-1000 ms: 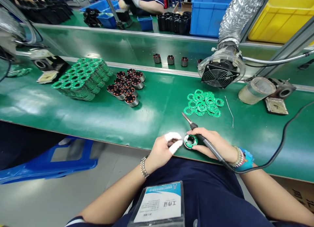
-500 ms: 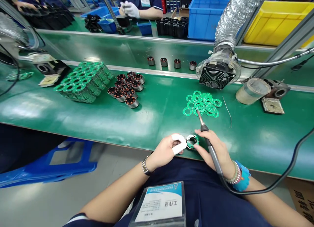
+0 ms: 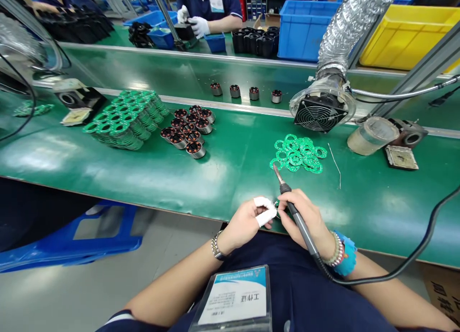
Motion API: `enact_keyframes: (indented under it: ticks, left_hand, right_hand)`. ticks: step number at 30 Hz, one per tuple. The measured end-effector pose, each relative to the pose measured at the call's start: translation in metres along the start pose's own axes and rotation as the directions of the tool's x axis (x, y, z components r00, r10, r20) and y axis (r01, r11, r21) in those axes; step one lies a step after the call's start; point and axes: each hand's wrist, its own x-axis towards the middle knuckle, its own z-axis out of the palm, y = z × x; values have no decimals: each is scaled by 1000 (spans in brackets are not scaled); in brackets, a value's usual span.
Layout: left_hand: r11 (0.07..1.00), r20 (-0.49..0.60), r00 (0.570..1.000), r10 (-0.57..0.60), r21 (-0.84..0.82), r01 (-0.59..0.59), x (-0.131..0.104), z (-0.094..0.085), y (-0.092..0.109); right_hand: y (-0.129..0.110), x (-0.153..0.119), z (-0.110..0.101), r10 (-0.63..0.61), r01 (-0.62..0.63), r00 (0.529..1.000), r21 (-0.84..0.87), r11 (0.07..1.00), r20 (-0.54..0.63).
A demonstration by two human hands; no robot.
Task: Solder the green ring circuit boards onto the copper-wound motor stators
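Left hand [image 3: 247, 219], fingertips taped white, pinches small green ring part [image 3: 277, 205] at near bench [image 3: 215, 174] edge. Right hand [image 3: 305, 219] clamped on soldering iron [image 3: 293, 210], tip raised, off part. Loose green rings [image 3: 298, 154] beyond; stacked rings [image 3: 122, 119], wound motor cores [image 3: 189, 131] far left, untouched.

Factory line — conveyor belt [image 3: 151, 71], bins [image 3: 305, 25].
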Motion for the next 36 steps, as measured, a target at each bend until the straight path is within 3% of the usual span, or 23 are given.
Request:
enact_keyframes:
  ticks: [6, 14, 29, 36]
  left_hand:
    - [992, -39, 993, -116, -50, 114, -1, 1, -3]
    - [987, -32, 987, -157, -49, 155, 0, -1, -1]
    - [984, -29, 984, -175, 5, 176, 1, -2, 0]
    - [985, -40, 985, -170, -13, 170, 1, -2, -1]
  right_hand:
    - [-9, -5, -20, 18, -19, 993, -9, 1000, -116]
    - [-16, -18, -53, -111, 112, 993, 44, 993, -28]
    - [-17, -22, -53, -109, 106, 993, 81, 991, 45]
    - [-19, -23, -61, -110, 108, 994, 93, 990, 14]
